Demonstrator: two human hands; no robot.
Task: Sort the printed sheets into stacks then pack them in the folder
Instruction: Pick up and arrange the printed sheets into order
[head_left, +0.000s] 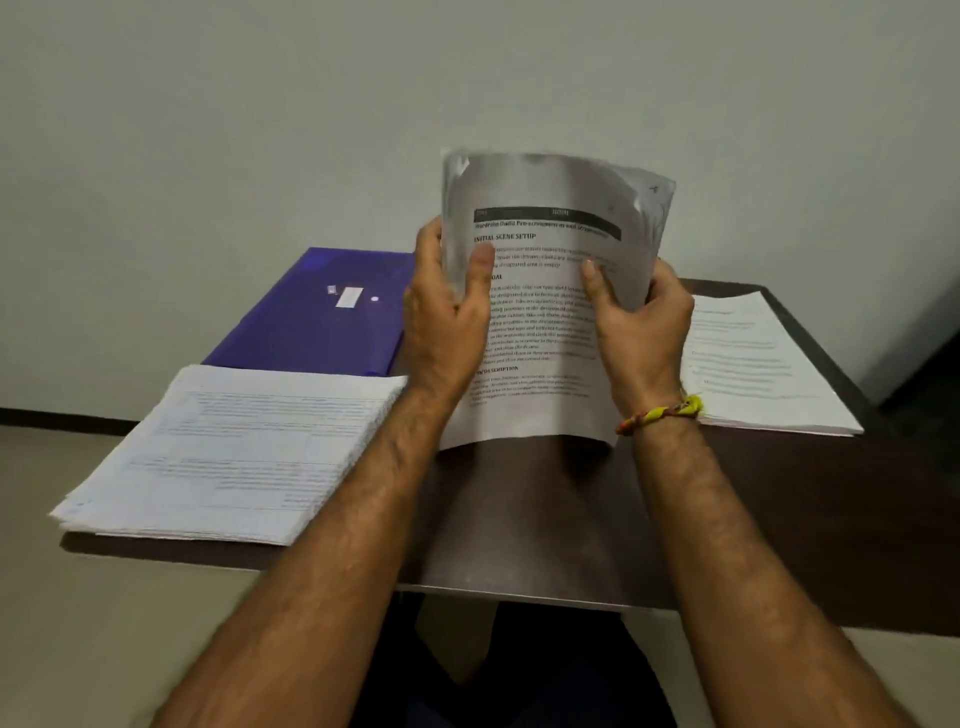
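We see a dark brown table (530, 519) filling the middle of the frame, set against a pale wall (260, 130). On its left side lies a thick stack of printed sheets (234, 452), and just behind that stack, toward the upper left of the table, rests a purple folder (311, 317) with a small white label. At the right edge of the table sits a second, thinner stack of sheets (753, 364). Between these, raised upright above the table's centre, a held bundle of sheets (550, 312) curves back at its top and hides part of the table's far edge. Our left hand (447, 317) grips the bundle's left edge, thumb across the printed face, and our right hand (644, 322), with a yellow thread bracelet (660, 413) at the wrist, grips its right edge likewise.
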